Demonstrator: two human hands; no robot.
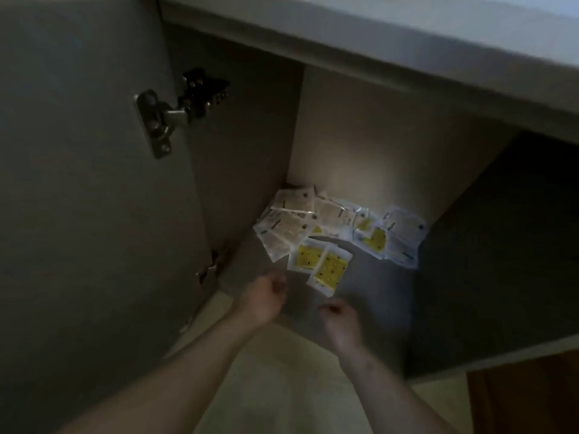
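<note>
inside the open cabinet (360, 136), on its floor near the back left corner: flat packets (329, 267), likely light, limp, slippery; pinch at a sealed edge. left hand (266, 296) and right hand (340, 317) hover near, fingers loosely curled, empty

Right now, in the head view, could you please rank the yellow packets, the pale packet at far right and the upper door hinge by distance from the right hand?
From the right hand:
1. yellow packets, just ahead, front of pile.
2. pale packet, right end of pile.
3. upper door hinge, high on left.
</note>
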